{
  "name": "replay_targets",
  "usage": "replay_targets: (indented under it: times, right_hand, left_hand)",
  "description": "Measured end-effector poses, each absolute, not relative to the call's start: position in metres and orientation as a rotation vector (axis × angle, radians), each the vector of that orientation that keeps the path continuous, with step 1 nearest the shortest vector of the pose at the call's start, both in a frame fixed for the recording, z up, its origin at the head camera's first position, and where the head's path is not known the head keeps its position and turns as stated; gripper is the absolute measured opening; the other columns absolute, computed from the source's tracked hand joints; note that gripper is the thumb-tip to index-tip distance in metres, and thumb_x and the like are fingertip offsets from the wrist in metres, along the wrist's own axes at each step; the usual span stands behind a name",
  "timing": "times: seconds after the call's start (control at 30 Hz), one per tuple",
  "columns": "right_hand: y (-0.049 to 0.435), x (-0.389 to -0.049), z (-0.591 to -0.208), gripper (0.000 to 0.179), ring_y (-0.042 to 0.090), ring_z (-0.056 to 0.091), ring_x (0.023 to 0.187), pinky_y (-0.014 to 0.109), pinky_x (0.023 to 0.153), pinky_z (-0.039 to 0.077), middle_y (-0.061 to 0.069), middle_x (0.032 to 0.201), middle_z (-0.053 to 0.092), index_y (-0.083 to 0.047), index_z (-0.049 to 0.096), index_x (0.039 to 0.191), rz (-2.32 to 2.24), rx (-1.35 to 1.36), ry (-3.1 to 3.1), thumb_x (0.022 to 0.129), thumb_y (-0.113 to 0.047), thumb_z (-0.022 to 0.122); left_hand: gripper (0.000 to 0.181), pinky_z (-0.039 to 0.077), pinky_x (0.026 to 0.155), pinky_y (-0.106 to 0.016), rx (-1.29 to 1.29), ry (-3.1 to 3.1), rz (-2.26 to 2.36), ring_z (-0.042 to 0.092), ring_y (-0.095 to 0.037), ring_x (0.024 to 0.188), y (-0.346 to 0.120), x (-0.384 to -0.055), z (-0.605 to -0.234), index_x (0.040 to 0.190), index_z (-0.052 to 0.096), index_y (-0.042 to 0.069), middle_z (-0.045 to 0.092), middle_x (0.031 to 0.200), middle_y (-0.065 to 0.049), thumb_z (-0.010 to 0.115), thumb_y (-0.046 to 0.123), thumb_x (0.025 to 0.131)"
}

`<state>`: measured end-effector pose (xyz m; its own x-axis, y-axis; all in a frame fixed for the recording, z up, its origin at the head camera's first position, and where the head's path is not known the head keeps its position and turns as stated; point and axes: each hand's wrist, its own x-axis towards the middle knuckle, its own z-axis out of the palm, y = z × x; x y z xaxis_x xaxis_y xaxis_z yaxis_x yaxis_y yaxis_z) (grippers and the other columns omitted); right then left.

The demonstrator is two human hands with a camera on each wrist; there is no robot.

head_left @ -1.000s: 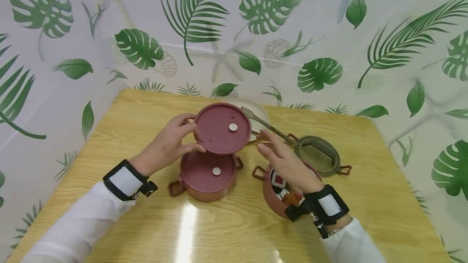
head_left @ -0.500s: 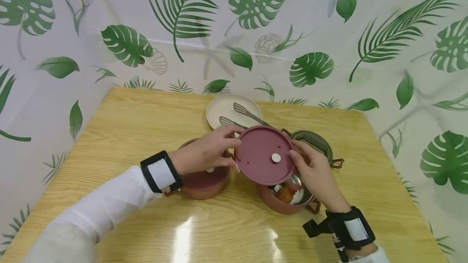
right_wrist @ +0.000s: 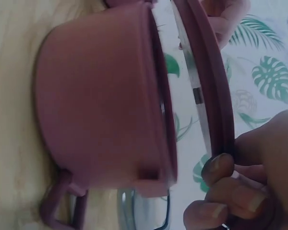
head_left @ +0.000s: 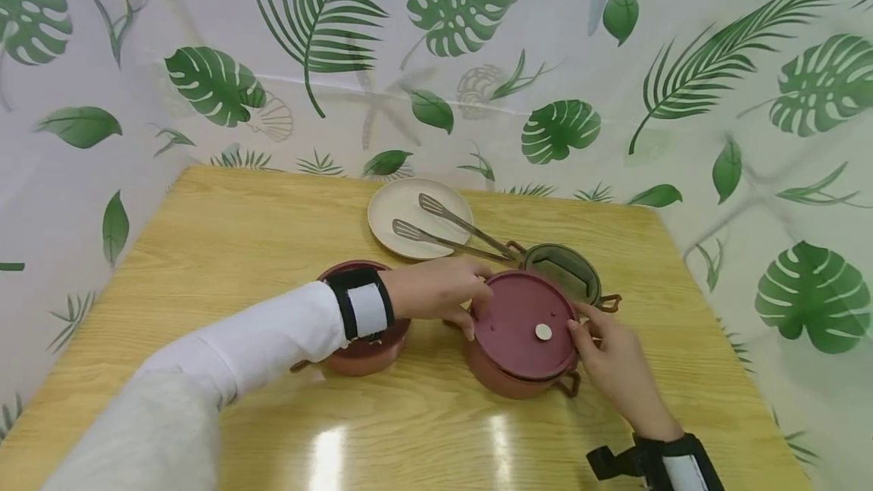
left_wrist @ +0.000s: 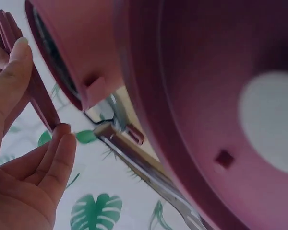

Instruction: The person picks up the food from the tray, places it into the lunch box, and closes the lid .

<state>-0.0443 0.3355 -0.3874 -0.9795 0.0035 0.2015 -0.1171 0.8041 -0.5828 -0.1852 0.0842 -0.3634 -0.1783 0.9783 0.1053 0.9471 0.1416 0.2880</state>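
Both hands hold a dark red lid [head_left: 521, 309] with a white knob, just over the right-hand pink pot [head_left: 501, 377]. My left hand [head_left: 453, 290] pinches the lid's left edge, my right hand [head_left: 617, 366] its right edge. In the right wrist view a gap separates the lid [right_wrist: 213, 91] from the rim of the pot [right_wrist: 101, 105]. The pot's contents are hidden from the head view. A second pink pot [head_left: 361, 362] stands to the left under my left forearm; its lid [left_wrist: 197, 120] fills much of the left wrist view.
A cream plate [head_left: 389, 207] lies at the back, with two slotted turners [head_left: 436, 237] across it. Behind the right-hand pot sits a green pan [head_left: 555, 264] with reddish-brown handles. A leaf-patterned cloth [head_left: 477, 127] hangs behind the wooden table [head_left: 273, 226].
My left hand has carried the lid rightward from above the left pot to just over the right one. The right hand has taken hold of its right edge. The head view has shifted.
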Motion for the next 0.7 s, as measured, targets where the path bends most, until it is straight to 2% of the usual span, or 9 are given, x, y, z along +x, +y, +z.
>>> replay_targets:
  times: [0.27,0.5,0.7]
  right_hand:
    - [0.338,-0.043,-0.404,0.032,0.008,0.046,0.047,0.027,0.039,0.039,0.000,0.065,0.054,-0.002,0.050,0.122,0.830,0.087,-2.865,0.096,-0.018,0.048]
    - [0.336,-0.046,-0.406,0.031,0.010,0.041,0.044,0.028,0.038,0.034,-0.002,0.058,0.049,-0.003,0.049,0.123,0.675,0.061,-2.931,0.095,-0.017,0.048]
    - [0.339,-0.048,-0.408,0.034,0.012,0.041,0.042,0.028,0.037,0.033,-0.001,0.056,0.052,-0.004,0.048,0.125,0.690,0.036,-3.003,0.095,-0.020,0.048]
  left_hand:
    - [0.024,0.041,0.063,-0.015,1.847,2.222,0.332,0.046,-0.004,0.078,0.100,-0.189,-0.377,0.077,0.064,0.023,0.054,0.085,0.007,0.078,0.039,0.066]
    - [0.027,0.041,0.063,-0.016,1.829,2.206,0.364,0.046,-0.004,0.079,0.103,-0.193,-0.381,0.078,0.064,0.021,0.056,0.084,0.006,0.079,0.039,0.065]
    - [0.030,0.041,0.062,-0.017,1.803,2.209,0.334,0.047,-0.004,0.077,0.105,-0.194,-0.382,0.079,0.062,0.020,0.057,0.084,0.005,0.079,0.040,0.064]
